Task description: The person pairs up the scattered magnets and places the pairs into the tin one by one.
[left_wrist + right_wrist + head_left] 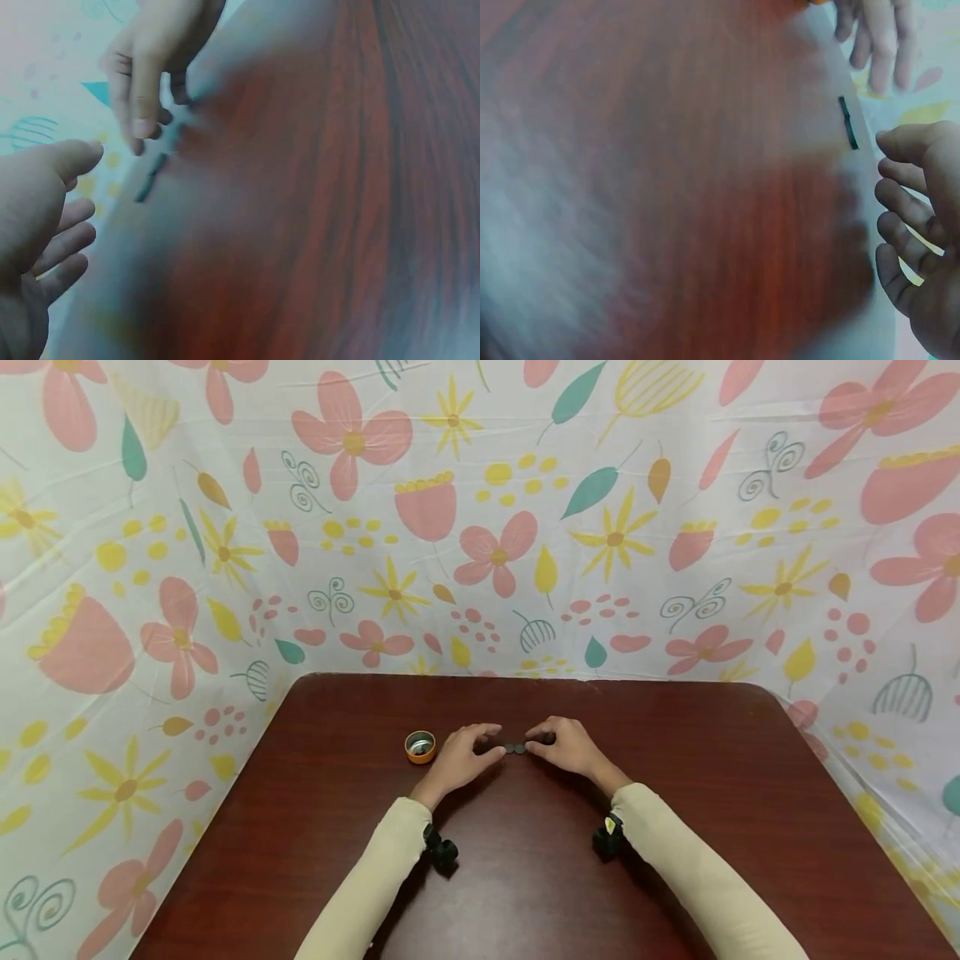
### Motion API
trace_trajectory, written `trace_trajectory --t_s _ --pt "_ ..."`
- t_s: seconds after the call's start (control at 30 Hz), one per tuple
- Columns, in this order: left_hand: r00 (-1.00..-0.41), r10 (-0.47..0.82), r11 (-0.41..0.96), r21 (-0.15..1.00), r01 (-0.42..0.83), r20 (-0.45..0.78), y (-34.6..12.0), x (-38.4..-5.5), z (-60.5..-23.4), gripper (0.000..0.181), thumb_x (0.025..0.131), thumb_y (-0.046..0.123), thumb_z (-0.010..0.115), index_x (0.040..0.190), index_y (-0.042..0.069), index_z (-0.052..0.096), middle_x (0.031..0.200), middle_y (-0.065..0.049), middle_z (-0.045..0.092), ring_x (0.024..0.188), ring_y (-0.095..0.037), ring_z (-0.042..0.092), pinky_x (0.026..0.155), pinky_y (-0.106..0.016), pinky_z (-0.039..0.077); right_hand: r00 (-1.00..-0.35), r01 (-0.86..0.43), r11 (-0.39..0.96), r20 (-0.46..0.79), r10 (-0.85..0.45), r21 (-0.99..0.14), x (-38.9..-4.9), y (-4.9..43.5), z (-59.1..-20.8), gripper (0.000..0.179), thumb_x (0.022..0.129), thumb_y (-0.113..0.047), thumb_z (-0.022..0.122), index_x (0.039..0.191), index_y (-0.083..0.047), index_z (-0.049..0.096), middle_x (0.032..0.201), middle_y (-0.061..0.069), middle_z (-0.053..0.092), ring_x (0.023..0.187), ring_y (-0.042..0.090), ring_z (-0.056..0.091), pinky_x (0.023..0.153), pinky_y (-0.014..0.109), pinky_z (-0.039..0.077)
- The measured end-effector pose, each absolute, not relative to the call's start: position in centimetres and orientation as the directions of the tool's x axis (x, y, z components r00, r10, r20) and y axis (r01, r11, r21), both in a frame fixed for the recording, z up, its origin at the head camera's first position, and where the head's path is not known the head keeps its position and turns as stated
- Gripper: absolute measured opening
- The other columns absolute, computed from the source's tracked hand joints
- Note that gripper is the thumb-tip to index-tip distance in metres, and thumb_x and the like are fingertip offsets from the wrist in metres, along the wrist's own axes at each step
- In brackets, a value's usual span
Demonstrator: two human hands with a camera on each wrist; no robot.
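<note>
Two small dark discs (514, 748) lie side by side on the table, between my two hands. Both look like a thin dark strip (848, 124) in the right wrist view. My left hand (461, 758) is just left of them, thumb tip close to the nearer disc; its fingers (66, 247) are spread loosely, holding nothing. From the other side, my right hand (572, 747) has its thumb tip at the right disc, and its loosely bent fingers (900, 199) grip nothing. Whether either thumb touches a disc I cannot tell.
A small round tin (420, 747) with an orange outside stands left of my left hand, something dark inside it. The brown table (517, 877) ends at a flower-patterned cloth (495, 485) behind and at the sides. Wrist cameras (442, 853) hang below both sleeves.
</note>
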State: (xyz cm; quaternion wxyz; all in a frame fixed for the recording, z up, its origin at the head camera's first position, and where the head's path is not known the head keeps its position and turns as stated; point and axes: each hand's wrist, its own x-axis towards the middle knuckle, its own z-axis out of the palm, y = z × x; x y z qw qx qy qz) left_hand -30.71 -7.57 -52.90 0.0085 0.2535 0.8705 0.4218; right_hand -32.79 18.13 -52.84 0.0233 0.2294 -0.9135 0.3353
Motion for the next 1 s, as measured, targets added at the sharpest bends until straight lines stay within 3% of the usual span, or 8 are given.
trace_trajectory --t_s 0.17,0.2,0.37,0.5,0.63,0.8,1.0 --pt "-0.852 0.453 0.540 0.680 0.496 0.262 -10.3 -29.7 -50.6 0.055 0.099 0.045 0.067 0.148 0.022 0.056 0.145 -0.001 0.059 0.133 -0.024 0.055 0.106 -0.047 0.048 -0.886 -0.453 0.674 0.209 -0.414 -0.584 -33.3 18.8 -52.3 0.025 0.095 -0.026 0.076 0.113 -0.009 0.079 0.104 0.003 0.071 0.094 0.020 0.066 0.081 0.043 0.056" --pt "-0.848 0.451 0.539 0.672 0.508 0.279 -11.0 -29.6 -50.3 0.054 0.099 0.045 0.067 0.147 0.023 0.057 0.146 -0.003 0.058 0.127 -0.025 0.058 0.102 -0.048 0.050 -0.885 -0.455 0.673 0.211 -0.416 -0.583 -33.3 18.8 -52.2 0.026 0.095 -0.026 0.076 0.114 -0.009 0.079 0.105 0.004 0.071 0.096 0.022 0.067 0.082 0.044 0.056" --pt "-0.859 0.393 0.527 0.685 0.504 0.329 -14.6 -29.7 -50.6 0.053 0.096 0.042 0.072 0.143 0.021 0.061 0.148 -0.012 0.056 0.131 -0.028 0.057 0.102 -0.052 0.050 -0.883 -0.456 0.656 0.211 -0.420 -0.602 -33.6 18.6 -51.8 0.028 0.093 -0.027 0.078 0.115 -0.009 0.079 0.110 0.006 0.072 0.106 0.027 0.066 0.090 0.049 0.055" --pt "-0.881 0.349 0.516 0.718 0.466 0.321 -16.9 -29.8 -51.6 0.053 0.095 0.036 0.075 0.142 0.014 0.063 0.147 -0.012 0.057 0.141 -0.028 0.049 0.110 -0.056 0.043 -0.879 -0.456 0.643 0.200 -0.433 -0.615 -33.8 17.8 -51.5 0.031 0.093 -0.031 0.078 0.116 -0.010 0.079 0.111 0.005 0.072 0.107 0.026 0.066 0.090 0.048 0.055" --pt "-0.890 0.330 0.502 0.739 0.449 0.316 -18.3 -29.8 -52.6 0.054 0.094 0.029 0.077 0.140 0.005 0.063 0.146 -0.014 0.058 0.139 -0.032 0.050 0.108 -0.058 0.044 -0.873 -0.466 0.635 0.205 -0.442 -0.616 -34.0 17.2 -51.8 0.032 0.092 -0.031 0.080 0.115 -0.010 0.080 0.109 0.004 0.072 0.104 0.024 0.066 0.087 0.046 0.056" --pt "-0.910 0.288 0.513 0.754 0.409 0.298 -19.2 -29.6 -53.6 0.060 0.091 0.028 0.080 0.142 0.004 0.060 0.147 -0.014 0.057 0.138 -0.032 0.052 0.107 -0.057 0.045 -0.867 -0.468 0.621 0.192 -0.460 -0.629 -34.1 16.4 -52.5 0.036 0.089 -0.035 0.082 0.116 -0.011 0.079 0.109 0.003 0.072 0.101 0.022 0.066 0.085 0.043 0.056" --pt "-0.923 0.262 0.495 0.782 0.380 0.283 -19.5 -29.5 -54.1 0.063 0.090 0.028 0.081 0.144 0.003 0.058 0.146 -0.014 0.058 0.119 -0.030 0.066 0.095 -0.049 0.055 -0.869 -0.463 0.628 0.180 -0.461 -0.625 -33.9 15.7 -53.2 0.037 0.087 -0.036 0.084 0.115 -0.012 0.080 0.107 0.000 0.071 0.098 0.018 0.064 0.082 0.041 0.054"
